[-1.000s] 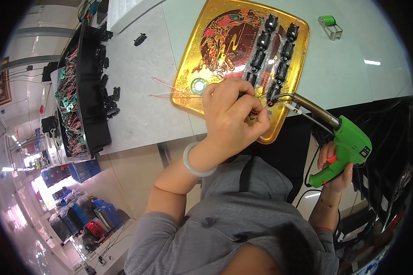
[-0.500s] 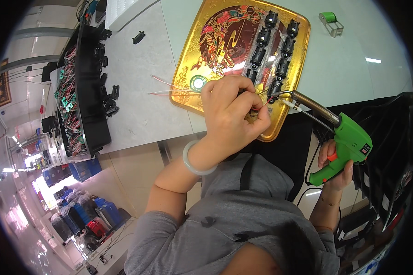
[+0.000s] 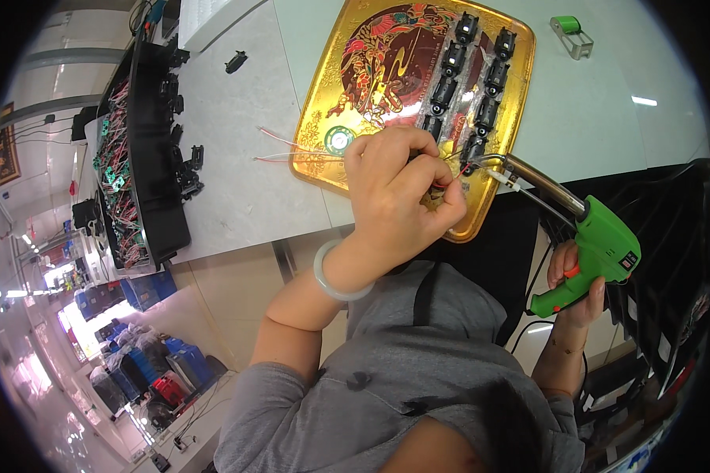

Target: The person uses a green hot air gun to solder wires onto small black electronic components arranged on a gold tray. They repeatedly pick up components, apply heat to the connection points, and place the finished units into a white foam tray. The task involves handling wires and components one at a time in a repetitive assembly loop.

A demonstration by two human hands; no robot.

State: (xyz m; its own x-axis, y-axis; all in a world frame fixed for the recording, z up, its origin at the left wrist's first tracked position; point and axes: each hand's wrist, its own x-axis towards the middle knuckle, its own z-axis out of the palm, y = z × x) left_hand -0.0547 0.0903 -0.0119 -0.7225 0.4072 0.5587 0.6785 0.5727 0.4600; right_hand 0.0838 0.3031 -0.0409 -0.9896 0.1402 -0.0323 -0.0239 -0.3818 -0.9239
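Observation:
My left hand (image 3: pixel 398 197), with a pale bangle on its wrist, is closed in a pinch over the golden tray (image 3: pixel 312 134). Thin red wires (image 3: pixel 465 169) show at its fingertips; the rest of what it grips is hidden. My right hand (image 3: pixel 577 288) is wrapped round the handle of a green soldering gun (image 3: pixel 607 240), thumb and fingers by its red trigger. The gun's tip meets the wires beside the lowest of the black plastic housings (image 3: pixel 473 151), which stand in two rows on the tray. A round green circuit board (image 3: pixel 339 140) lies left of my left hand, near red and white wires (image 3: pixel 280 160).
At the left, a black bin (image 3: pixel 154 173) holds many wired green boards, with black housings along its edge. One loose housing (image 3: pixel 235 61) lies on the table. A green roll on a metal holder (image 3: pixel 571 37) stands at the far right. The table's near edge runs below the tray.
Hardly anything differs. Both hands keep their grips, and the gun's tip stays at the wires by the lowest housing.

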